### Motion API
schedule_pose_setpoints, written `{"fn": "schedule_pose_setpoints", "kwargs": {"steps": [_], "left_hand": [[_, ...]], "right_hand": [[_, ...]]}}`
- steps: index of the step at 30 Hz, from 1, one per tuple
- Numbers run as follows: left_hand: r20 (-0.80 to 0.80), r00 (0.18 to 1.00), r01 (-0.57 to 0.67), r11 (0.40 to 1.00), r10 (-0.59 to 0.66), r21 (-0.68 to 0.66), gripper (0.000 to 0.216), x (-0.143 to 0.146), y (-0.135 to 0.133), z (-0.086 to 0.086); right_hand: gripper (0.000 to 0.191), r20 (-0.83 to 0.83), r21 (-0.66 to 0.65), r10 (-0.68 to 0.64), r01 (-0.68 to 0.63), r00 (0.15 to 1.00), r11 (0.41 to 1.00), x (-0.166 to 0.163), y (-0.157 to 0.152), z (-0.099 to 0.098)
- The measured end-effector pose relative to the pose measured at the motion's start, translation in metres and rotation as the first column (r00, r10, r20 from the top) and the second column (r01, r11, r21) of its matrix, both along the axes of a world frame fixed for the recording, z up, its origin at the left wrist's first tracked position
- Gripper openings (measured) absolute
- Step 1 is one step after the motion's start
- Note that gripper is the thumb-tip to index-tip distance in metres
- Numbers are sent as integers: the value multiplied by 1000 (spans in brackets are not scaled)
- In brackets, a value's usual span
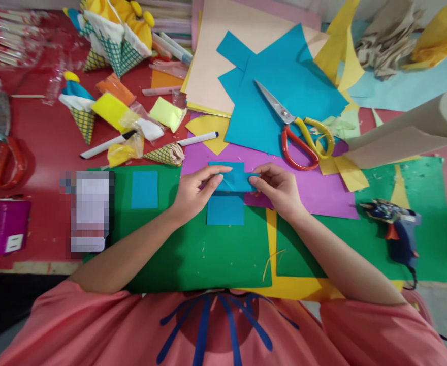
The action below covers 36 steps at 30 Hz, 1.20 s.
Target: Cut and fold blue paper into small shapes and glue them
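My left hand (195, 190) and my right hand (279, 188) both pinch a small blue paper piece (233, 178) between them, just above the table. The paper looks folded or creased in the middle. Right under it lies a second blue paper rectangle (225, 210) on the green sheet (208, 254). A third blue rectangle (145, 189) lies flat further left on the same green sheet. Both hands have their fingers closed on the paper's edges.
Red-and-yellow scissors (297, 132) rest on a large blue sheet (284, 86) behind my hands. A glue gun (396, 229) lies at the right. Paper cones (82, 109), a white marker (198, 139) and coloured sheets crowd the back. A purple sheet (322, 195) lies under my right hand.
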<state>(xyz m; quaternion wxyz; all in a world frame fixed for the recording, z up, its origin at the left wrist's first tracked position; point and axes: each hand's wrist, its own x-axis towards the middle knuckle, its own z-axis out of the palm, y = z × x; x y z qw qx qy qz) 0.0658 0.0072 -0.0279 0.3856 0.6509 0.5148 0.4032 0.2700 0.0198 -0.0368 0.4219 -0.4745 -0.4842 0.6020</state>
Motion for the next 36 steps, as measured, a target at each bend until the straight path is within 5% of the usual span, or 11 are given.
{"fn": "schedule_pose_setpoints", "kwargs": {"steps": [15,20,26,30,36], "left_hand": [[18,1000,-5,1000,6,-24,27,0,1,-3],[20,1000,16,999,-15,-43,35,-1,-1,-9],[-22,987,159,986,-160,-56,36,-3,-2,-8],[-21,978,207,976,-209,-73,34,-4,-3,-7],[23,993,120,991,-119,-60,31,-1,-3,-7]], "right_hand": [[30,15,8,30,-30,999,1000,1,0,0],[19,181,103,129,-149,975,984,3,-2,0],[14,387,253,250,-363,887,897,3,-5,5],[13,402,263,301,-423,865,867,3,-5,7],[22,272,137,426,-473,863,870,2,-9,12]]}}
